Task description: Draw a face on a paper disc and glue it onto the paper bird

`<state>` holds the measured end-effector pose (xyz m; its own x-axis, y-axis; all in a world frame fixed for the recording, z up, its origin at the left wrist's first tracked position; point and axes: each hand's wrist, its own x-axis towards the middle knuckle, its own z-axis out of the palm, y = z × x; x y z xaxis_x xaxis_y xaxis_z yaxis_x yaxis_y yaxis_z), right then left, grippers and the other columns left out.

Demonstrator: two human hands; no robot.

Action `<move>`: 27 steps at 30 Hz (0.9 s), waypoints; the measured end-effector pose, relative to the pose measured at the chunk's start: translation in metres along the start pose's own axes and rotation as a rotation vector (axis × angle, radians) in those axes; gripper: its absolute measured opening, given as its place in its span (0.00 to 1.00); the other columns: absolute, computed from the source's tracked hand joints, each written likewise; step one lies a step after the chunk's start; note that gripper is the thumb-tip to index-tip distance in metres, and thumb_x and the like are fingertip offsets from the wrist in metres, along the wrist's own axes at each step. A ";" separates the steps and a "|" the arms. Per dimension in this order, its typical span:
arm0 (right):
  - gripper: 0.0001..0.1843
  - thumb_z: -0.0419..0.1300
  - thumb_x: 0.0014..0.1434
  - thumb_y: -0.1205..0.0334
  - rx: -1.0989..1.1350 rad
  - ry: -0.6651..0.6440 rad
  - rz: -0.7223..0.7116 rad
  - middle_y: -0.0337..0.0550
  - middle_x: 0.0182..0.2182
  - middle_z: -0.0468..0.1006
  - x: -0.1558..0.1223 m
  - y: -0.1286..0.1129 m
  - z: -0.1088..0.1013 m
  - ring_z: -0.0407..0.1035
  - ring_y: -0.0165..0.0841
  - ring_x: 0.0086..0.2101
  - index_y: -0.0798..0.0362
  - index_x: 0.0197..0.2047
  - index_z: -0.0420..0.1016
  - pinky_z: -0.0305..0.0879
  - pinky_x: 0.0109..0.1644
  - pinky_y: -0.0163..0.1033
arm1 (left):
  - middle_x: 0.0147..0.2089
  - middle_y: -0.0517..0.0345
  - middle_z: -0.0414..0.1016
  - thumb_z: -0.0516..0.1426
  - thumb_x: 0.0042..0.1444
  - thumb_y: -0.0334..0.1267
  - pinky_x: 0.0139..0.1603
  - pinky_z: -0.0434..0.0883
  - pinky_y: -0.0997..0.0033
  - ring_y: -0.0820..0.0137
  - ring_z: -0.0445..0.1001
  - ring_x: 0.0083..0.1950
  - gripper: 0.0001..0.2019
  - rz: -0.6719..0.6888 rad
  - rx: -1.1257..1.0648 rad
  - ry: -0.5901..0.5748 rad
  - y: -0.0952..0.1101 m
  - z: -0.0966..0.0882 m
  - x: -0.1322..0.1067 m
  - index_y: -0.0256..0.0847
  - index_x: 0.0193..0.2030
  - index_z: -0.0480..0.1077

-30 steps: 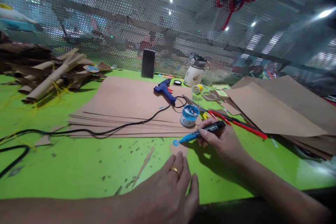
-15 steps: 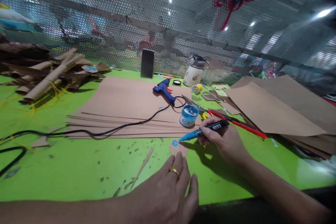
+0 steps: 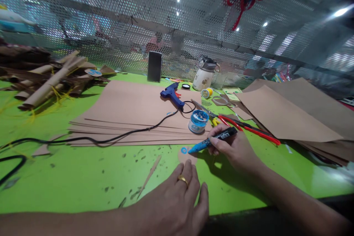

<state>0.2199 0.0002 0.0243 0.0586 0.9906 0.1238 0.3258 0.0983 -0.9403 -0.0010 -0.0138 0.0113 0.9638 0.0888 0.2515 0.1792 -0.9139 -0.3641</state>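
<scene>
My right hand (image 3: 235, 149) grips a marker (image 3: 211, 140) with a black barrel and a blue tip. The tip rests on a small brown paper cutout (image 3: 186, 156) beside a blue ring drawn on it. My left hand (image 3: 174, 202), with a gold ring on one finger, lies flat with fingers stretched out, its fingertips pressing the near edge of the cutout onto the green table (image 3: 83, 177).
Stacked brown sheets (image 3: 127, 114) lie behind the cutout. A blue glue gun (image 3: 173, 94) with a black cord, a small blue-lidded pot (image 3: 198, 121) and red-handled scissors (image 3: 243, 127) sit near my right hand. More brown paper (image 3: 290, 112) is piled right; paper rolls (image 3: 49, 81) lie left.
The marker tip has shifted slightly toward the blue ring on the cutout. Both hands stay almost where they were.
</scene>
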 end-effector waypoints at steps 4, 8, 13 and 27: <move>0.05 0.60 0.55 0.62 -0.015 0.005 -0.004 0.37 0.21 0.74 0.000 0.002 -0.002 0.68 0.29 0.22 0.54 0.34 0.69 0.65 0.27 0.35 | 0.53 0.24 0.71 0.48 0.60 0.32 0.55 0.69 0.46 0.44 0.69 0.58 0.19 0.017 0.015 -0.013 -0.002 0.000 0.003 0.24 0.56 0.63; 0.04 0.60 0.56 0.62 -0.041 0.027 -0.021 0.37 0.20 0.74 0.001 0.004 -0.004 0.67 0.29 0.22 0.54 0.33 0.70 0.64 0.27 0.35 | 0.53 0.22 0.70 0.46 0.60 0.32 0.55 0.69 0.45 0.43 0.68 0.59 0.20 0.040 0.014 -0.035 -0.003 0.002 0.004 0.23 0.57 0.62; 0.05 0.60 0.57 0.61 0.040 0.117 -0.069 0.36 0.19 0.74 0.001 0.007 -0.006 0.65 0.28 0.20 0.52 0.33 0.70 0.62 0.25 0.35 | 0.53 0.23 0.71 0.45 0.60 0.30 0.54 0.70 0.46 0.44 0.68 0.59 0.19 0.040 0.024 -0.030 -0.003 0.002 0.004 0.24 0.56 0.62; 0.07 0.60 0.57 0.59 -0.023 0.050 -0.024 0.37 0.20 0.73 0.001 0.003 0.001 0.66 0.28 0.21 0.54 0.33 0.69 0.65 0.27 0.35 | 0.54 0.23 0.70 0.48 0.59 0.30 0.57 0.68 0.46 0.44 0.67 0.60 0.20 0.034 0.003 -0.038 -0.001 0.000 0.001 0.23 0.57 0.61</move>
<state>0.2202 0.0016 0.0210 0.0972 0.9820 0.1622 0.3491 0.1190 -0.9295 0.0000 -0.0128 0.0115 0.9761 0.0731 0.2047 0.1471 -0.9155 -0.3745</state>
